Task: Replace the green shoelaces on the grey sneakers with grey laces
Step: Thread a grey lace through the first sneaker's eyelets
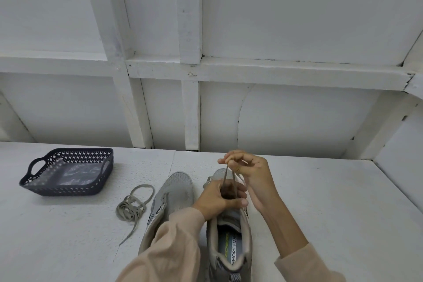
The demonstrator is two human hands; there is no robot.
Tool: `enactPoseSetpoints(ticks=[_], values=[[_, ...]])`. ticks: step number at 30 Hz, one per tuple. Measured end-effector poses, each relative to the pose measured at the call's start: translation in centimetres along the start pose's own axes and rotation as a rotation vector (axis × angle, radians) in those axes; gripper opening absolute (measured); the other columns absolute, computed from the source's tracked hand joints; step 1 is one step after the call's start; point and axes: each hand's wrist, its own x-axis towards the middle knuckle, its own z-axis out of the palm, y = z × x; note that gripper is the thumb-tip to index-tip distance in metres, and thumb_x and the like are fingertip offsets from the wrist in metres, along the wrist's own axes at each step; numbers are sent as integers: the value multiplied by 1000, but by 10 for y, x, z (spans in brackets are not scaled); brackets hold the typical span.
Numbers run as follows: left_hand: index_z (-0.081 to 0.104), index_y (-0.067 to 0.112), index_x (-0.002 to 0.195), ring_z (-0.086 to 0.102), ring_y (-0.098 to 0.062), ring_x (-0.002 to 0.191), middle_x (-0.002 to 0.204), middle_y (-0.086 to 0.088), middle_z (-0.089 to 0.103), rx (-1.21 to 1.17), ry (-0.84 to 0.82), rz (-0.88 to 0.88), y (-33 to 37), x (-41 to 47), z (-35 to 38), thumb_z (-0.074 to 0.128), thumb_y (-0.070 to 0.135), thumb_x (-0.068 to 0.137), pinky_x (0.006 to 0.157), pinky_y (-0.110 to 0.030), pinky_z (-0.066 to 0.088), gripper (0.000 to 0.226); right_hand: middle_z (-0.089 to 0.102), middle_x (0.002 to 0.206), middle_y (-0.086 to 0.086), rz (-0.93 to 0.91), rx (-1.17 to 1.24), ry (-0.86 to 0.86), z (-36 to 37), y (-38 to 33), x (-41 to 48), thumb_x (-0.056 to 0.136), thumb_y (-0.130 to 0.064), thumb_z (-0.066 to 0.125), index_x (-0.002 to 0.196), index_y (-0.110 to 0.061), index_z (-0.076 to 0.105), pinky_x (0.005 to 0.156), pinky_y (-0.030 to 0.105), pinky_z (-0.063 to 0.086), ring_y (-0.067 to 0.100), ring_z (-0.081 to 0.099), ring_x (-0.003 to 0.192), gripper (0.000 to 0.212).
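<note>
Lacing the right sneaker [231,236]: my right hand [249,167] pinches both strands of the grey lace [225,176] in its fingers [229,158], my left hand [219,199] grips the upper; I should pull evenly, matching lengths.

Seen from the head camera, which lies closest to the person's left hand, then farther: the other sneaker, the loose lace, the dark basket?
1. Other sneaker, right beside the left hand, on its left.
2. Loose lace, farther left.
3. Dark basket, far left.

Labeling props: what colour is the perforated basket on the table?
Dark navy-grey basket with a lattice of small cut-outs; head view shows it.
</note>
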Motion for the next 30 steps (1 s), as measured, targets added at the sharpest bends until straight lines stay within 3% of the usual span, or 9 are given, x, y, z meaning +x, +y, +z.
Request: enactPoseSetpoints(ticks=[2,6,10,17,21,25,26,28,30], values=[[69,9,96,68,-20,88,89,-8,71,2,-1,8,0,0,-1,80,9,69,87,-32,53,29,68,85,7,-9,65,-26,5,-12,4,76,2,65,75,2,67,75,26,55,26,71,76,2],[69,7,94,68,-14,84,83,-1,72,5,7,15,1,-1,1,80,3,70,82,-24,52,27,69,79,5,-51,238,-73,11,-45,23,74,-2,63,81,4,64,72,34,59,25,68,65,9],[70,11,90,68,-15,85,85,-1,72,14,1,33,4,-3,2,79,1,72,84,-26,53,23,66,76,7,-84,282,-17,16,-68,51,86,6,58,86,5,63,75,36,59,23,68,66,5],[68,11,90,68,-15,79,81,2,72,0,-36,68,10,-4,1,74,-9,73,79,-26,55,27,64,80,13,57,168,60,15,-32,84,94,1,55,93,4,62,74,36,60,27,69,71,8],[69,9,90,68,-15,80,82,-1,73,-12,-55,45,11,-2,0,75,-11,71,80,-28,55,28,67,93,12,194,-199,24,3,-11,93,95,-12,60,102,1,66,76,30,59,27,68,87,17],[70,9,91,68,-16,81,85,-4,74,-24,-62,32,11,0,-1,76,-10,71,80,-29,55,29,58,131,18,298,-695,-120,-20,-3,88,94,-37,61,125,6,55,103,43,45,34,52,125,53],[70,9,91,68,-15,81,85,-5,74,-31,-61,32,11,0,-1,76,-11,71,80,-28,55,29,54,136,15,284,-785,-125,-25,-5,84,94,-39,61,130,3,52,106,41,41,32,48,129,56],[69,8,91,68,-14,79,84,-4,73,-52,-67,29,11,-1,-1,74,-14,71,77,-26,55,29,56,131,6,255,-895,-91,-36,-9,72,93,-40,61,130,-4,54,97,35,44,25,54,120,52],[69,6,91,68,-12,78,81,-3,73,-60,-74,29,11,0,0,72,-15,71,76,-25,55,29,69,106,9,310,-935,-123,-50,-12,60,92,-43,60,107,0,65,79,35,54,23,67,92,46]])
